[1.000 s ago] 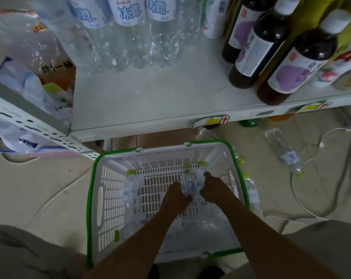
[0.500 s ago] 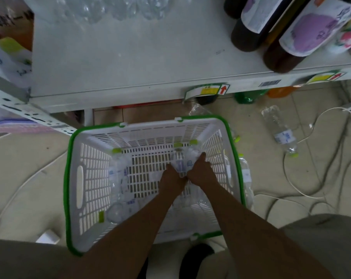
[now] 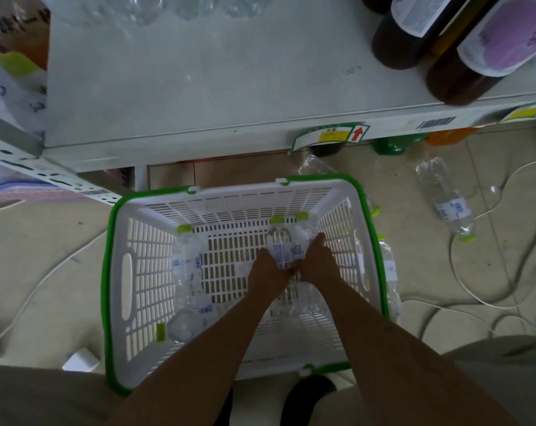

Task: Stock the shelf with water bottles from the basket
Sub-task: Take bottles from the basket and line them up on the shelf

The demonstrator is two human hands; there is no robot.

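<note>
A white basket with a green rim [image 3: 114, 272] sits on the floor below the grey shelf [image 3: 199, 87]. Both my hands reach down into it. My left hand [image 3: 268, 275] wraps a clear water bottle with a green cap [image 3: 279, 244]. My right hand [image 3: 317, 261] wraps a second green-capped water bottle [image 3: 303, 233] right beside it. Two more bottles lie in the basket's left half, one along the left side [image 3: 185, 262] and one near the front corner [image 3: 183, 324]. Clear bottle bases [image 3: 143, 10] stand at the shelf's back.
Dark bottles with purple labels [image 3: 463, 56] stand on the shelf's right end. Loose water bottles lie on the floor right of the basket [image 3: 445, 195] and against its right wall [image 3: 389, 272]. White cables [image 3: 475, 299] snake over the floor. My dark shoe [image 3: 306, 398] is behind the basket.
The view has tilted down, so the shelf and basket sit differently in frame. Both hands stay closed on the two bottles in the basket's right half.
</note>
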